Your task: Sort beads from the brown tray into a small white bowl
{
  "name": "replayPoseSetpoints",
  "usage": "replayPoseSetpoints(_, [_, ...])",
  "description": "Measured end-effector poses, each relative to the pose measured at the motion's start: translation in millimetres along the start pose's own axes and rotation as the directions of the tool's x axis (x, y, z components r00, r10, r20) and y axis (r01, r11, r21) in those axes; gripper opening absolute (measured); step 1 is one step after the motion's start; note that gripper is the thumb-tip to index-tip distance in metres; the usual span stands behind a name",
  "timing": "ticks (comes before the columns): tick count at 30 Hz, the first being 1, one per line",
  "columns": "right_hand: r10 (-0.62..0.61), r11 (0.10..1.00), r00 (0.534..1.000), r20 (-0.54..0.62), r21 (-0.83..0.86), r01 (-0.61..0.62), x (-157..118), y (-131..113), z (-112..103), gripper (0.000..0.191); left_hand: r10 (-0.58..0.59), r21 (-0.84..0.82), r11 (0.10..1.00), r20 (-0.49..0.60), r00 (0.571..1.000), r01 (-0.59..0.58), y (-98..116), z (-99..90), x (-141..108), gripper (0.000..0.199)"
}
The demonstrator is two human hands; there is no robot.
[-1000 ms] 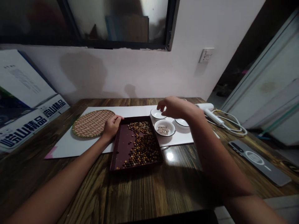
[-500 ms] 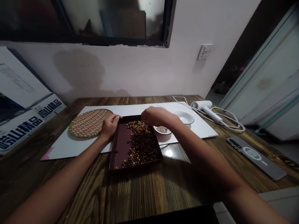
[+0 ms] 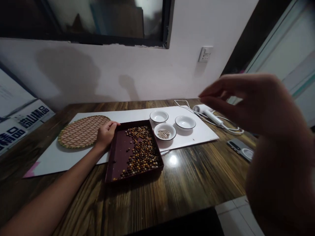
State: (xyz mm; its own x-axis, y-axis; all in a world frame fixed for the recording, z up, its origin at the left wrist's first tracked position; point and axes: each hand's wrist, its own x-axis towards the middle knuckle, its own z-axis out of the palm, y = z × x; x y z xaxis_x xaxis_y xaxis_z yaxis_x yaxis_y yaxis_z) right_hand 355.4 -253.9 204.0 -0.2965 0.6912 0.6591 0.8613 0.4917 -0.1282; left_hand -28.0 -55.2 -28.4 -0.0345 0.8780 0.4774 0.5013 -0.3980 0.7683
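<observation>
A dark maroon tray (image 3: 120, 150) rests on the wooden table, with many brown, yellow and pale beads (image 3: 144, 150) spread over its middle and right side. My left hand (image 3: 106, 133) grips the tray's back left corner. High at the right, close to the camera, my right hand (image 3: 242, 98) hangs in the air with thumb and fingertips pinched together; anything between them is too small to make out. Right of the tray, one white bowl (image 3: 164, 137) holds pale beads. Behind it stand a second white bowl (image 3: 159, 116) and, to the right, a third (image 3: 185, 123).
A round woven mat (image 3: 83, 131) lies on a white board (image 3: 61, 160) at the left. White hair dryer (image 3: 213, 118) with its cord lies back right, partly behind my right hand. Near it is a grey phone (image 3: 237, 149). A printed box (image 3: 22, 123) stands far left.
My right hand has risen from the tray's back right corner up and right toward the camera, uncovering the bowls. The view has shifted right. My left hand still holds the tray.
</observation>
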Motion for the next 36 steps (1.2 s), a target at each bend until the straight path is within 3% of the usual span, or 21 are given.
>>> replayPoseSetpoints(3, [0.068, 0.997, 0.998, 0.012, -0.043, -0.068, -45, 24, -14, 0.014, 0.002, -0.002, 1.0, 0.0, 1.0, -0.002, -2, -0.3, 1, 0.029])
replayPoseSetpoints(6, [0.155, 0.985, 0.988, -0.017, -0.074, -0.156, -101, 49, -12, 0.014, -0.004, -0.003, 1.0, 0.003, 1.0, 0.004, -2, -0.6, 1, 0.03])
replayPoseSetpoints(9, [0.333, 0.943, 0.943, -0.016, -0.009, -0.333, -166, 64, 4, 0.015, -0.023, -0.01, 1.0, 0.005, 1.0, 0.023, -1, -1.1, 0, 0.03])
replayPoseSetpoints(12, [0.378, 0.926, 0.925, 0.026, -0.005, -0.378, -223, 70, 28, 0.016, -0.045, -0.012, 0.999, -0.003, 0.999, 0.045, 3, -1.7, -1, 0.028])
replayPoseSetpoints(14, [0.377, 0.926, 0.924, 0.056, -0.015, -0.377, -248, 73, 42, 0.019, -0.051, -0.003, 0.999, -0.002, 0.999, 0.051, 5, -2.1, -1, 0.028])
replayPoseSetpoints(17, [0.364, 0.931, 0.928, 0.076, 0.0, -0.365, -262, 76, 58, 0.022, -0.047, -0.002, 0.999, -0.002, 0.999, 0.047, 7, -2.4, -2, 0.027])
replayPoseSetpoints(21, [0.348, 0.931, 0.93, 0.116, 0.074, -0.357, -247, 72, 73, 0.021, -0.044, -0.017, 0.999, -0.011, 0.999, 0.044, 11, -2.1, -2, 0.025])
replayPoseSetpoints(25, [0.252, 0.943, 0.949, 0.192, 0.173, -0.285, -211, 53, 90, 0.019, -0.048, -0.001, 0.999, -0.014, 0.999, 0.048, 13, -1.7, -2, 0.026])
replayPoseSetpoints(31, [0.004, 0.949, 0.978, 0.209, 0.306, -0.069, -117, 25, 120, 0.016, -0.02, -0.015, 1.0, -0.024, 1.0, 0.02, 10, -0.9, -2, 0.027])
replayPoseSetpoints(36, [-0.12, 0.977, 0.919, 0.375, 0.211, 0.041, -36, 9, 155, 0.013, 0.007, -0.022, 1.0, -0.017, 1.0, -0.007, 7, -0.5, -1, 0.028])
